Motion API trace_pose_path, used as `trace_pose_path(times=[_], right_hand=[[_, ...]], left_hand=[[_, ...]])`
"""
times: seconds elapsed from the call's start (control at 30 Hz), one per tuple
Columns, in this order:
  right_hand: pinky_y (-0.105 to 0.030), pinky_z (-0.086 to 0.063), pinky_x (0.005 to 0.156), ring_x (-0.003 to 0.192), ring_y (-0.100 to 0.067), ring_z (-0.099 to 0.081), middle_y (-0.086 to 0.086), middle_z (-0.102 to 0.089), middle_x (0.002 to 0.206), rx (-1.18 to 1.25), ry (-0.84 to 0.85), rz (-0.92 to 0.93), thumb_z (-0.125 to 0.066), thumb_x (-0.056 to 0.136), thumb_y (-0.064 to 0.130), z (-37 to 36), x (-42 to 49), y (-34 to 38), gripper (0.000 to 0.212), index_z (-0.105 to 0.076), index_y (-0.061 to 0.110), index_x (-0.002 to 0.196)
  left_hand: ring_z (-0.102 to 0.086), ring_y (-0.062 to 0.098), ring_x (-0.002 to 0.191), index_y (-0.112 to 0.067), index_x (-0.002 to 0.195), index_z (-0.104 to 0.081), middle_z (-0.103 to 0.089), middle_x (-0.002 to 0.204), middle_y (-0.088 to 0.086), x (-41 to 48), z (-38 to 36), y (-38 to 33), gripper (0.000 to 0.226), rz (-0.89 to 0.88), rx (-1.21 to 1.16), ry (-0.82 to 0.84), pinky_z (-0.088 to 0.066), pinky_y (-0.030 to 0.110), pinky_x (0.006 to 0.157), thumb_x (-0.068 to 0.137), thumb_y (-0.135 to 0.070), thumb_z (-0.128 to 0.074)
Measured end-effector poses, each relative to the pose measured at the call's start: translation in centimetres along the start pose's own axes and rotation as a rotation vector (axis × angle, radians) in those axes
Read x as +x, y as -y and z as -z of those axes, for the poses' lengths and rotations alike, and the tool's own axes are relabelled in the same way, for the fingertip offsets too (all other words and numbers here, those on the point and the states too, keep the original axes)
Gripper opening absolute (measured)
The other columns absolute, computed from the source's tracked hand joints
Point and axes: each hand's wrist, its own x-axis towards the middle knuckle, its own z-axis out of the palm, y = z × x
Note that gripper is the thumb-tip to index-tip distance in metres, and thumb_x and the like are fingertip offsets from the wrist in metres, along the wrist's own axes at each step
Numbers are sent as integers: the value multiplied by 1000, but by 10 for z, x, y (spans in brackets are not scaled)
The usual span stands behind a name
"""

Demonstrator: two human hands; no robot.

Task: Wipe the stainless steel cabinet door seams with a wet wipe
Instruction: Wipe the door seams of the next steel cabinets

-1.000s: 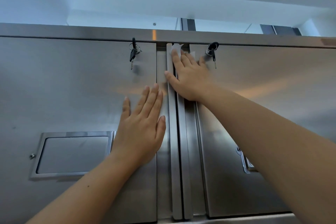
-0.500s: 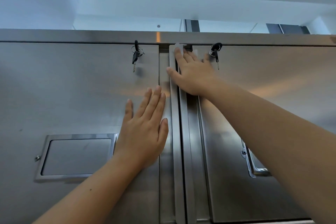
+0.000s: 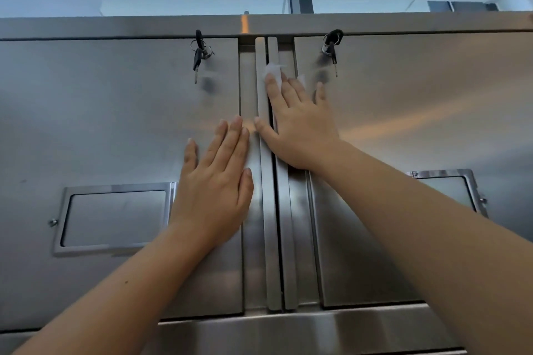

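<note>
1. Pressing the wet wipe (image 3: 272,71) against the centre seam (image 3: 279,239) near its top, we hold our right hand (image 3: 297,127) flat. Its fingers (image 3: 272,91) are straight and slightly fanned. The forefinger pins the wipe over the dark gap, and the thumb reaches left across the neighbouring strip.
2. The wipe shows as crumpled white above and between those fingertips. It sits a little below the top rail (image 3: 144,26), between the 2 key bunches (image 3: 198,56).
3. Our left hand (image 3: 216,179) lies palm-down on the left door (image 3: 115,124), just beside the seam, and holds nothing. 3 of its fingers lie pressed together and the little finger stands apart. We judge that it is bracing the door.
4. The seam's long axis runs vertically, from the top rail down to the doors' lower edge. Nearly all of that length lies below the wipe, under our right palm and on toward us. We judge that the next stroke should go straight down that line. The right hand is already on it; the left is nearer the lower stretch but carries no wipe.
5. The wipe seems to lie lengthwise under the fingers, pointing up the seam. Most of it is hidden, so we cannot tell its full shape.
6. The main risk, we judge, is the forefinger drifting off the gap onto a flat strip.
</note>
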Motion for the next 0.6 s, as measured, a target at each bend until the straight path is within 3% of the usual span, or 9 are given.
trace_pose_path(times=[0.33, 0.6], right_hand=[[-44, 9, 111, 144, -20, 4, -8, 3, 157, 72, 25, 10, -24, 95, 50, -7, -56, 13, 70, 9, 17, 148], [-39, 13, 111, 143, -16, 10, -6, 10, 156, 108, 54, 11, -24, 95, 50, -12, -98, 24, 71, 10, 16, 147]], left_hand=[[-12, 17, 142, -8, 144, -27, -18, 153, 5, -20, -4, -5, 60, 7, -6, -18, -9, 47, 111, 91, -32, -18], [-11, 20, 142, -7, 145, -24, -16, 153, 5, -38, -4, -12, 59, 22, -26, -10, -7, 45, 112, 92, -33, -17]])
